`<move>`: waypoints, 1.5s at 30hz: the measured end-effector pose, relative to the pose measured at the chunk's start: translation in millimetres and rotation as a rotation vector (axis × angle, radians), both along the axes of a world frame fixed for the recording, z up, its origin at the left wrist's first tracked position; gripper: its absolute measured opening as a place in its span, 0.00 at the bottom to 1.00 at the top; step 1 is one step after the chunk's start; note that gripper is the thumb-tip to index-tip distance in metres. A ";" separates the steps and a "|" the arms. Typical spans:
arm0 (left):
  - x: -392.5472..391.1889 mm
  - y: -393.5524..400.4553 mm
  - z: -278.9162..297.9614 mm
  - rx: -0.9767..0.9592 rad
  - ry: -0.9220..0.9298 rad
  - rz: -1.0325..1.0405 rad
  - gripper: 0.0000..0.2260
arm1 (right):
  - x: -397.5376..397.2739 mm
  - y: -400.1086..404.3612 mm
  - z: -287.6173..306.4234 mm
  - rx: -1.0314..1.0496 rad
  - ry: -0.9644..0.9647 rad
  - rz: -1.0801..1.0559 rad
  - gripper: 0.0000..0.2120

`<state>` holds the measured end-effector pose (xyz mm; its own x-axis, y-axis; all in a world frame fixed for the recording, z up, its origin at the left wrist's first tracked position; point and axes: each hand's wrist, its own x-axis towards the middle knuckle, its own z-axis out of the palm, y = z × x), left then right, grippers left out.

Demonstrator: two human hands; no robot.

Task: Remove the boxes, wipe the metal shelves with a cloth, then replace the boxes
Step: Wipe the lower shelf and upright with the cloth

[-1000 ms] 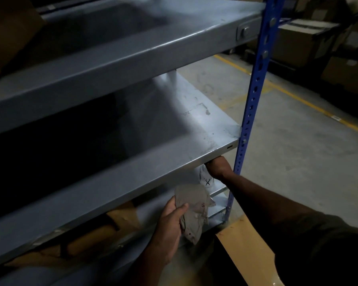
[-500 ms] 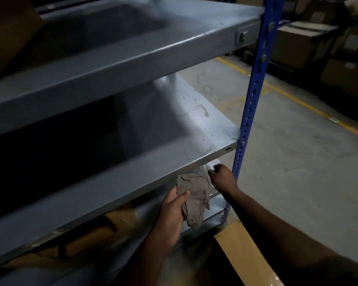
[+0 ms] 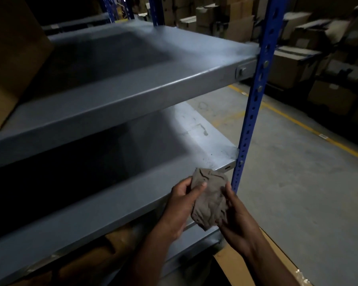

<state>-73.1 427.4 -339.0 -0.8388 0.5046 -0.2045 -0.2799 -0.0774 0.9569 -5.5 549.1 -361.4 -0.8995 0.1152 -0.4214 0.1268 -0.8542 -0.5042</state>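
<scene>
The cloth (image 3: pixel 210 200) is grey-brown. The shelves (image 3: pixel 116 106) are grey, the upright post (image 3: pixel 254 104) is blue, the boxes (image 3: pixel 293 67) are brown, the floor line (image 3: pixel 310 129) yellow.

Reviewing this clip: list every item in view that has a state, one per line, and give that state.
cloth: crumpled, held in both hands, off the shelves
left hand: gripping the cloth
right hand: gripping the cloth
upper shelf: mostly bare, one cardboard box at its left end
middle shelf: bare, scuffed near the right corner
</scene>
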 end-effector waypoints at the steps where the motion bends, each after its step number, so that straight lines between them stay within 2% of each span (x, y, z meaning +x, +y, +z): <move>1: -3.8 1.4 0.7 -0.057 0.054 -0.007 0.10 | -2.9 -1.5 3.4 -0.046 0.003 0.002 0.25; 3: -11.4 4.7 1.8 -0.116 0.088 0.015 0.08 | -10.4 -6.4 8.3 -0.100 -0.035 0.028 0.22; 7: -36.7 4.3 2.2 -0.173 0.105 0.139 0.08 | -30.5 -7.4 18.1 -0.020 -0.027 -0.023 0.18; 10: -63.8 -6.8 -6.9 -0.320 0.279 0.290 0.05 | -48.4 6.4 30.3 0.231 0.042 -0.171 0.18; 12: -83.0 -17.8 -16.5 -0.482 0.469 0.335 0.04 | -68.1 18.7 37.1 0.669 0.088 -0.248 0.15; 14: -100.6 -27.3 -29.3 -0.632 0.664 0.297 0.04 | -90.1 29.2 37.3 1.277 0.085 -0.257 0.07; 16: -110.9 -32.2 -41.0 -0.715 0.786 0.240 0.06 | -106.0 37.3 25.5 1.865 0.088 -0.100 0.14; 17: -113.2 -33.3 -46.2 -0.731 0.821 0.230 0.08 | -105.9 37.8 19.3 2.090 0.089 0.024 0.18; 18: -114.5 -33.8 -50.6 -0.735 0.843 0.233 0.09 | -103.6 38.9 12.8 2.240 0.101 0.164 0.19; 19: -115.1 -34.1 -52.8 -0.730 0.849 0.242 0.10 | -99.1 38.3 11.6 2.306 0.116 0.302 0.22; 21: -115.5 -35.2 -55.9 -0.692 0.817 0.262 0.11 | -91.7 45.9 11.6 2.275 0.177 0.383 0.27; 23: -115.4 -36.4 -56.6 -0.653 0.794 0.274 0.10 | -96.7 58.5 16.6 2.336 0.299 0.317 0.24; 24: -115.0 -36.4 -56.4 -0.647 0.792 0.273 0.08 | -103.7 65.1 16.6 2.390 0.380 0.365 0.24; 26: -113.3 -35.6 -56.1 -0.649 0.793 0.276 0.05 | -119.5 76.0 7.0 2.442 0.525 0.604 0.25; 28: -110.6 -34.3 -54.5 -0.664 0.799 0.293 0.05 | -131.0 86.7 -6.6 2.462 0.570 0.738 0.26; 31: -110.3 -32.4 -53.8 -0.660 0.814 0.311 0.04 | -144.3 96.8 -14.7 2.473 0.430 0.669 0.28; 34: -113.5 -31.8 -54.9 -0.676 0.860 0.321 0.06 | -177.2 90.3 -24.9 2.447 0.141 0.436 0.27; 37: -117.1 -32.8 -55.8 -0.724 0.933 0.354 0.15 | -222.5 70.5 -33.5 2.362 -0.076 0.266 0.25; 39: -118.1 -33.5 -54.3 -0.740 0.928 0.399 0.22 | -230.2 50.5 -30.3 2.367 0.045 0.228 0.20; 41: -119.4 -34.4 -52.8 -0.721 0.868 0.429 0.26 | -211.7 26.7 -27.4 2.395 0.403 0.282 0.16; 43: -120.5 -34.7 -52.0 -0.713 0.829 0.434 0.28 | -172.3 12.1 -27.2 2.359 0.666 0.461 0.22; 45: -119.7 -34.5 -52.2 -0.739 0.823 0.406 0.27 | -137.6 23.1 -26.1 2.340 0.690 0.545 0.24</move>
<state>-192.8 392.9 -391.2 -0.9263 0.1559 0.3430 0.3605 0.6308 0.6871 -143.2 572.1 -387.5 -0.8849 -0.4223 0.1963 -0.4564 0.8703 -0.1852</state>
